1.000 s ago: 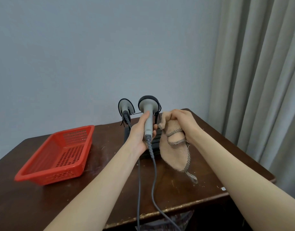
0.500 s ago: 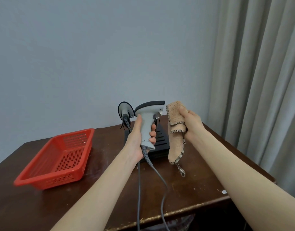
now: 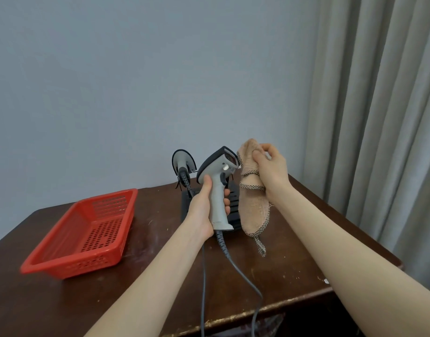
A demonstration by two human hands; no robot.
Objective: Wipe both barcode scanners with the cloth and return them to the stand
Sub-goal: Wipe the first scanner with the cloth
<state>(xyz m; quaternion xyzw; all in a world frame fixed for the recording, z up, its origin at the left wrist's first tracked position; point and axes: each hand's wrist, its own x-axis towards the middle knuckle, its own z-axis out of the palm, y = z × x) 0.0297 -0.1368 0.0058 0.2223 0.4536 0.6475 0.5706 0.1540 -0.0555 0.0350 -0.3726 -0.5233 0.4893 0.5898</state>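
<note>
left hand grips the grey scanner by its handle, above the table. right hand clutches the bunched cloth against the scanner's front. second scanner sits in the stand.

Single head-worn wide-angle view, looking forward and slightly down across table from near edge. Facing far wall; curtain filling right side. Forearms entering from bottom, hands sitting close, mid-frame.
</note>
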